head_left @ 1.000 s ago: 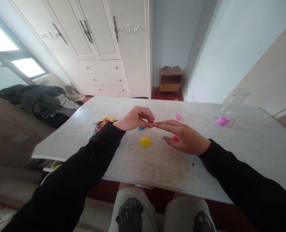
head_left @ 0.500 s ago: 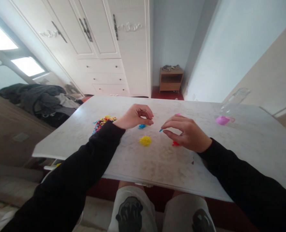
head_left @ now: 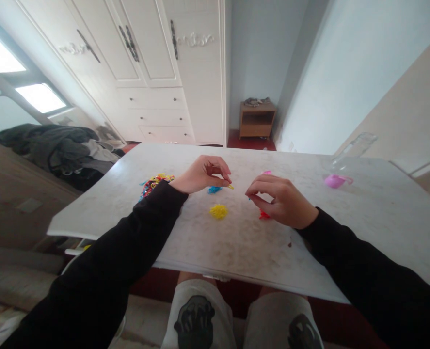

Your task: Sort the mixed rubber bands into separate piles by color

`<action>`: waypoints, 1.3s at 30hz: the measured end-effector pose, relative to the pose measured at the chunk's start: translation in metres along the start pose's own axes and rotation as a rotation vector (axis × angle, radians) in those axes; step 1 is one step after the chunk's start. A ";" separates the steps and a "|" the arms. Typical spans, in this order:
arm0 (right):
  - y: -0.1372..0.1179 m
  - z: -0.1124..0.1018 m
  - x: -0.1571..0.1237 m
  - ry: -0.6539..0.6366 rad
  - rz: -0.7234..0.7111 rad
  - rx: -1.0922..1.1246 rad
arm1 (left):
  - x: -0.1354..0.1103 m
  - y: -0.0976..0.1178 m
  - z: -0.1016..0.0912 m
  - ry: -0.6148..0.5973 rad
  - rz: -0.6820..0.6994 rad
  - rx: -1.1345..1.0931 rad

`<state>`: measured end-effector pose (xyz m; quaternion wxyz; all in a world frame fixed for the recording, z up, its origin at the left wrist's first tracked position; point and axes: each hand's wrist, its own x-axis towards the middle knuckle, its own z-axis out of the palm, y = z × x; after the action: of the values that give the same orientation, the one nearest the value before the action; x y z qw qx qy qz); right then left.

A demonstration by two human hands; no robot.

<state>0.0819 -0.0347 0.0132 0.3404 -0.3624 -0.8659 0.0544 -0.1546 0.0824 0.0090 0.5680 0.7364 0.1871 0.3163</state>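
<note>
My left hand is over the middle of the table, thumb and fingers pinched on a small yellow rubber band. Just below it lies a blue pile of bands, partly covered by the hand. My right hand is closed at the fingertips on a small blue rubber band, which barely shows. Beneath that hand a red pile peeks out, and a pink pile sits behind it. Between and nearer to me is a yellow pile.
A mixed multicoloured pile lies beside my left forearm. On the right of the table stand a clear glass bottle, tilted in view, and a pink object. White cabinets stand beyond, and clothes are heaped at left.
A yellow band now shows at my left fingertips. My right fingers have drawn slightly back to the right, and the blue band shows less between them.
</note>
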 end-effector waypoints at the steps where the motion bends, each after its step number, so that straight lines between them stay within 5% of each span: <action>1: 0.000 0.000 0.000 0.001 -0.001 -0.003 | -0.001 0.000 -0.001 -0.023 -0.005 -0.005; 11: -0.001 0.000 0.000 0.007 -0.018 -0.004 | -0.007 0.001 -0.003 -0.304 -0.188 0.049; 19: -0.003 -0.002 0.001 -0.006 -0.005 -0.011 | -0.008 0.004 -0.006 -0.407 -0.202 0.149; 39: -0.002 0.003 -0.002 0.005 0.024 -0.007 | -0.003 0.007 0.005 -0.217 -0.160 0.169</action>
<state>0.0800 -0.0373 0.0109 0.3405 -0.3744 -0.8608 0.0545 -0.1543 0.0747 0.0145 0.5444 0.7941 0.2089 0.1719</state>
